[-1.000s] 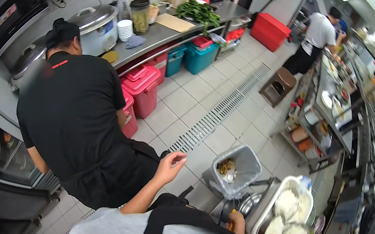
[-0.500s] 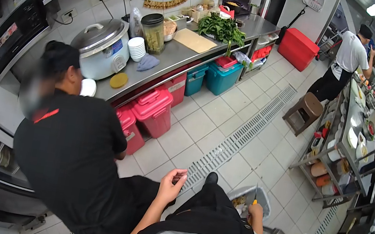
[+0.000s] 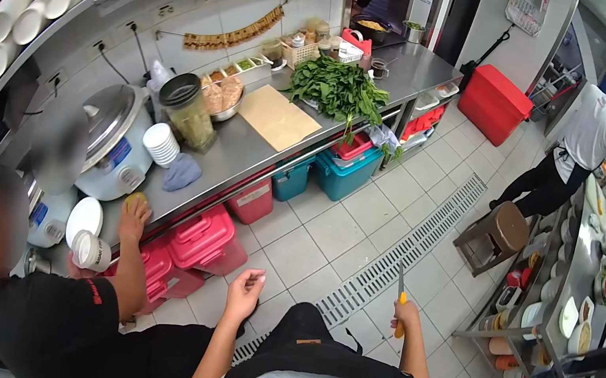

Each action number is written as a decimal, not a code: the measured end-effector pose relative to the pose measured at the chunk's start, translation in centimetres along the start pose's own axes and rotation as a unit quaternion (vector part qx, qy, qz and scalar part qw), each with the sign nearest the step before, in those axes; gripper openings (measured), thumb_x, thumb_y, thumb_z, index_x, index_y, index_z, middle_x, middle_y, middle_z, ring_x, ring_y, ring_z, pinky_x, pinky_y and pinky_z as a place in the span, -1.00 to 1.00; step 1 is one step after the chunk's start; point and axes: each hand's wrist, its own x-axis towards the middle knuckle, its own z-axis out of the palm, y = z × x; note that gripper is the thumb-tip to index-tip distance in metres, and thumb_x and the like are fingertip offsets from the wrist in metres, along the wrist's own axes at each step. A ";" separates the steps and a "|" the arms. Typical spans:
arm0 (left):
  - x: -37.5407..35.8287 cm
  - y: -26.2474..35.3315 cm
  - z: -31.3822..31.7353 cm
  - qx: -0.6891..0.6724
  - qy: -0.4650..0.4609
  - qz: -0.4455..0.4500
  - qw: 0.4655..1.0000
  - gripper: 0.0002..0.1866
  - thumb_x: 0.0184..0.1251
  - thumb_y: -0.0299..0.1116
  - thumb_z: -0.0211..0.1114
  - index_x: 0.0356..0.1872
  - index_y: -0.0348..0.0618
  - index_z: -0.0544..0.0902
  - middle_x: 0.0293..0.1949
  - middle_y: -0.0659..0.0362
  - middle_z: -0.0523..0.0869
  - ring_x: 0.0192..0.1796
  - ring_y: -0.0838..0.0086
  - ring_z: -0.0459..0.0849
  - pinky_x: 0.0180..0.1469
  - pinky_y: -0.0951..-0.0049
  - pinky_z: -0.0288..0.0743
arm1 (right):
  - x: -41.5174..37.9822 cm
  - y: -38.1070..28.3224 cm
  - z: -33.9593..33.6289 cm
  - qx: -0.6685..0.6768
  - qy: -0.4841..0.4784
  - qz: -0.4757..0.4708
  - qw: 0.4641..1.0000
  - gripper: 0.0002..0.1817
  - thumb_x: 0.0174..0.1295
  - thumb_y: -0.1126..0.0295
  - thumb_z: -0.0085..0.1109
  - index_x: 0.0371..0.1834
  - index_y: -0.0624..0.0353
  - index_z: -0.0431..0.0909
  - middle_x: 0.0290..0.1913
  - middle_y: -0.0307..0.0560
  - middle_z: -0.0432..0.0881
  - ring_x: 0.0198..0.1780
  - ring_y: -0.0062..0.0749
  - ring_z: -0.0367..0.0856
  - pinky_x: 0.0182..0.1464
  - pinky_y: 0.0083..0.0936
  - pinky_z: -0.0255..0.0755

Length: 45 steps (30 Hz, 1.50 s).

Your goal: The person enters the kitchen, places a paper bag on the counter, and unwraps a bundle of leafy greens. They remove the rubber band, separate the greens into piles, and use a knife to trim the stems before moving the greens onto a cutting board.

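Observation:
My right hand (image 3: 405, 313) is closed round the yellow handle of a knife (image 3: 402, 286), whose blade points forward above the tiled floor and drain grate. To the left, my left hand (image 3: 246, 288) hangs over the floor with its fingers partly curled and apart, holding nothing. Beside me on the left, a co-worker in black has one hand (image 3: 134, 218) on a yellow round item at the counter's edge. A white tub (image 3: 91, 251) is at that person's other hand.
A steel counter (image 3: 203, 160) bears a cutting board (image 3: 278, 118), leafy greens (image 3: 341, 88) and a large cooker (image 3: 114, 141). Pink bins (image 3: 210, 241) stand beneath. A brown stool (image 3: 493, 237), a steel rack (image 3: 546, 342) and another person (image 3: 593, 133) are on the right.
The knife has come up and forward from the lined bin, which is out of view. The co-worker has turned and reached onto the counter. My view has shifted, and my left hand has moved left.

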 end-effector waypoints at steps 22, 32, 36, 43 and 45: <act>54.6 0.8 34.3 0.327 0.145 0.001 0.934 -0.72 0.06 -0.22 0.29 -0.25 -0.13 0.54 -0.24 0.03 0.60 -0.17 0.14 0.59 -0.17 0.21 0.48 | 34.3 -20.2 -15.6 0.025 0.073 -0.118 0.990 -0.69 0.22 0.21 0.06 -0.24 0.29 0.40 -0.66 -0.10 0.46 -0.75 -0.38 0.47 -0.71 -0.45 0.37; 57.1 -0.7 36.4 0.317 0.211 0.013 0.925 -0.76 -0.05 -0.40 0.35 -0.33 -0.18 0.53 -0.32 -0.01 0.55 -0.24 0.05 0.53 -0.18 0.19 0.43 | 46.9 -45.9 -26.5 -0.088 0.083 -0.405 0.906 -0.61 0.18 0.20 0.05 -0.04 0.25 0.39 -0.35 0.30 0.57 -0.25 0.22 0.54 -0.20 -0.15 0.43; 57.2 -1.0 35.7 0.312 0.220 0.033 0.924 -0.79 -0.02 -0.47 0.34 -0.33 -0.21 0.53 -0.44 0.09 0.55 -0.30 0.30 0.54 -0.25 0.33 0.43 | 54.9 -55.9 -26.7 -0.172 0.123 -0.508 0.835 -0.58 0.12 0.23 0.13 0.00 0.21 0.39 -0.21 0.21 0.58 -0.14 0.06 0.56 -0.11 -0.22 0.45; 60.7 1.6 36.3 -0.062 0.345 -0.001 0.937 -0.70 0.02 -0.73 0.20 -0.18 -0.31 0.44 -0.29 0.16 0.62 -0.32 0.56 0.60 -0.28 0.62 0.49 | 64.5 -68.4 -24.3 -0.281 0.109 -0.586 0.752 -0.52 0.05 0.20 0.17 0.02 0.18 0.39 -0.13 0.08 0.56 -0.09 -0.03 0.53 -0.09 -0.24 0.45; 62.1 0.5 36.0 -0.054 0.401 0.013 0.914 -0.68 -0.02 -0.75 0.18 -0.18 -0.28 0.44 -0.31 0.15 0.62 -0.33 0.58 0.60 -0.35 0.65 0.48 | 66.9 -70.3 -22.8 -0.285 0.088 -0.596 0.746 -0.52 0.05 0.19 0.18 0.02 0.18 0.39 -0.13 0.07 0.56 -0.09 -0.04 0.52 -0.09 -0.24 0.45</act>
